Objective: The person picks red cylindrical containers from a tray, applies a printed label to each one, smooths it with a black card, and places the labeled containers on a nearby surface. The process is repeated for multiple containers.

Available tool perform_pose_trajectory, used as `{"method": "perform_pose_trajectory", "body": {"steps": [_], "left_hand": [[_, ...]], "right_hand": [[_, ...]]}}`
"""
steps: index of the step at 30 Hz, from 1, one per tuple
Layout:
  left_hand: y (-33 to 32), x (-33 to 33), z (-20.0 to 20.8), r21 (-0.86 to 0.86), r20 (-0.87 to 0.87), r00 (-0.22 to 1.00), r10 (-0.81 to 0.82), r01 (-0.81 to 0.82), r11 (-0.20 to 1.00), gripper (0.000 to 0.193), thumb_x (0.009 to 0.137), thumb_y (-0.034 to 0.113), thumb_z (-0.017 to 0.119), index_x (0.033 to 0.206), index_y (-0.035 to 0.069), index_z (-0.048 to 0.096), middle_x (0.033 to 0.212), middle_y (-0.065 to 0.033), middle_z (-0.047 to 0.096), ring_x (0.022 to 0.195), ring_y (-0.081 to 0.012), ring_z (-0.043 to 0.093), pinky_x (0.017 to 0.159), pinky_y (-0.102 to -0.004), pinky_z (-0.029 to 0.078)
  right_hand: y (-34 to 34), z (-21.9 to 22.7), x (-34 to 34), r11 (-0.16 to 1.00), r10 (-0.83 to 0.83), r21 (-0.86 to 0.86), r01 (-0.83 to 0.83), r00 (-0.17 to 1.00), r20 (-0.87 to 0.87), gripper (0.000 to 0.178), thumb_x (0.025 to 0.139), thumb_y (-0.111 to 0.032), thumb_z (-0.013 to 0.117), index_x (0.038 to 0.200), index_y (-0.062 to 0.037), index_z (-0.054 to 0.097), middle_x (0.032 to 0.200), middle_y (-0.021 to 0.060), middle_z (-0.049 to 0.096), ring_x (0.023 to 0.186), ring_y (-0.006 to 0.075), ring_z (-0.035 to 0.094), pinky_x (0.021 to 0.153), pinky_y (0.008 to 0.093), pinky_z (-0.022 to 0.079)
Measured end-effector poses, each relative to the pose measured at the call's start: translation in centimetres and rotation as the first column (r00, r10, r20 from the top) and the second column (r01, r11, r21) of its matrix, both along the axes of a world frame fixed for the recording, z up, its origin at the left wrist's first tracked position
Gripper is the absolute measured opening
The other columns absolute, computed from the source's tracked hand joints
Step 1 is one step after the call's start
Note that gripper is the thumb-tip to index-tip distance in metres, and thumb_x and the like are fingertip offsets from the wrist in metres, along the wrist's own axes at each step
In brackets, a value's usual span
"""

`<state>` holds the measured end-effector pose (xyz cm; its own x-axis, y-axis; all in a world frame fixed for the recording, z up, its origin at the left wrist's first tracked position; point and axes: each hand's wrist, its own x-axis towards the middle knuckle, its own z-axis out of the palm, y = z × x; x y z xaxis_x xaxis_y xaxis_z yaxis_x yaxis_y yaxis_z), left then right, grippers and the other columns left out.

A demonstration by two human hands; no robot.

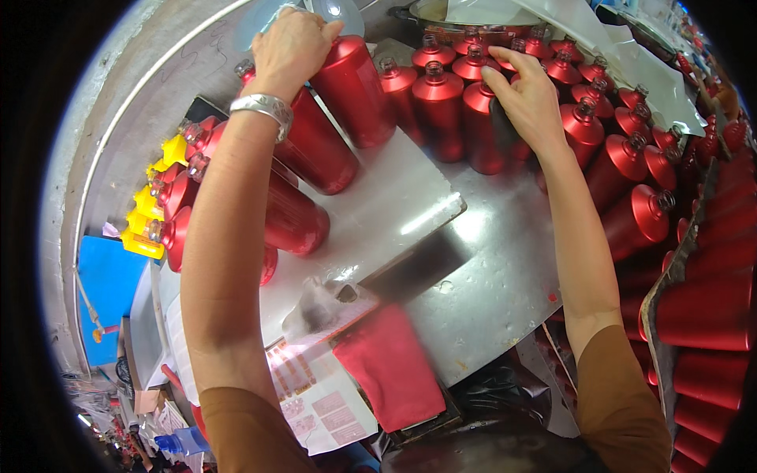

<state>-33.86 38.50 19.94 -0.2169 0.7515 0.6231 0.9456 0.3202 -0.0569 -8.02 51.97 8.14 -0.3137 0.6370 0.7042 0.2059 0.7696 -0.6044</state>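
Observation:
My left hand [293, 49], with a silver bangle at its wrist, curls over the top of a glossy red bottle [353, 91]; its neck is hidden under my fingers. This bottle stands on a pale raised board [371, 193]. Just left of it are another red bottle [317, 146] and a third [293, 213], partly behind my forearm. At the back right, my right hand [524, 91] has thumb and forefinger curved at the top of a red bottle [482, 130] in a cluster of uncapped ones. That bottle's neck is covered by the hand.
Yellow star-shaped pieces [146, 209] lie by red bottles at the left. A folded red cloth [390, 366], a printed sheet [327, 410] and a whitish crumpled holder [323, 307] are near me. Many red bottles [702, 307] are stacked right, behind a ragged edge. Clear plastic [264, 20] sits at the back.

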Motion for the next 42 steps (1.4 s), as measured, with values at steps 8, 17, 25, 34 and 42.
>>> {"method": "perform_pose_trajectory", "body": {"steps": [8, 17, 25, 34, 42], "left_hand": [[-0.9, 1.2, 0.8, 0.033, 0.111, 0.985, 0.131, -0.136, 0.990, 0.035, 0.087, 0.035, 0.067, 0.086, 0.001, 0.076, 0.082, -0.0250, 0.071, 0.079, -0.0419, 0.070, 0.076, -0.0480, 0.055], [-11.8, 9.6, 1.2, 0.311, -0.124, 0.965, -0.233, 0.261, 0.914, 0.034, 0.089, 0.032, 0.074, 0.108, 0.004, 0.070, 0.097, -0.0179, 0.067, 0.088, -0.0367, 0.067, 0.078, -0.0423, 0.052], [-28.2, 20.6, -6.8, 0.191, 0.598, 0.796, -0.090, -0.032, 0.981, 0.033, 0.084, 0.010, 0.078, 0.114, 0.001, 0.068, 0.115, -0.0175, 0.070, 0.103, -0.0302, 0.069, 0.090, -0.0371, 0.052], [-34.4, 26.1, -13.6, 0.170, 0.783, 0.574, -0.239, 0.172, 0.970, 0.065, 0.080, 0.025, 0.083, 0.134, 0.001, 0.058, 0.139, -0.0198, 0.059, 0.130, -0.0357, 0.055, 0.112, -0.0425, 0.039], [-35.5, 27.3, -15.3, 0.538, 0.786, -0.254, -0.564, -0.169, 0.826, 0.074, 0.083, 0.013, 0.066, 0.149, 0.002, 0.036, 0.136, -0.0129, 0.055, 0.119, -0.0215, 0.057, 0.100, -0.0354, 0.048]], "right_hand": [[1.5, -0.4, -2.4, 0.982, -0.188, 0.119, 0.148, 0.838, 0.512, 0.041, 0.087, -0.036, 0.071, 0.117, -0.0063, 0.070, 0.112, 0.0176, 0.065, 0.099, 0.0373, 0.067, 0.085, 0.0479, 0.054], [-0.4, -0.3, 0.0, 0.974, -0.209, 0.176, 0.141, 0.857, 0.472, 0.028, 0.086, -0.026, 0.072, 0.105, -0.0062, 0.070, 0.106, 0.0176, 0.064, 0.094, 0.0381, 0.067, 0.081, 0.0477, 0.055], [-6.5, -0.5, 6.4, 0.991, -0.095, 0.117, 0.064, 0.956, 0.279, 0.018, 0.087, -0.016, 0.069, 0.100, -0.0038, 0.068, 0.097, 0.0122, 0.063, 0.085, 0.0307, 0.067, 0.075, 0.0412, 0.053], [-20.9, 10.1, 12.9, 0.858, 0.436, 0.047, -0.512, 0.772, 0.462, 0.017, 0.086, -0.011, 0.071, 0.097, -0.0001, 0.065, 0.083, 0.0083, 0.063, 0.072, 0.0191, 0.062, 0.066, 0.0325, 0.049], [-25.6, 6.9, 2.7, 0.459, 0.857, -0.327, -0.826, 0.508, -0.080, 0.026, 0.096, -0.018, 0.066, 0.114, 0.0007, 0.068, 0.089, -0.0006, 0.067, 0.073, 0.0032, 0.059, 0.065, 0.0196, 0.046]]}}
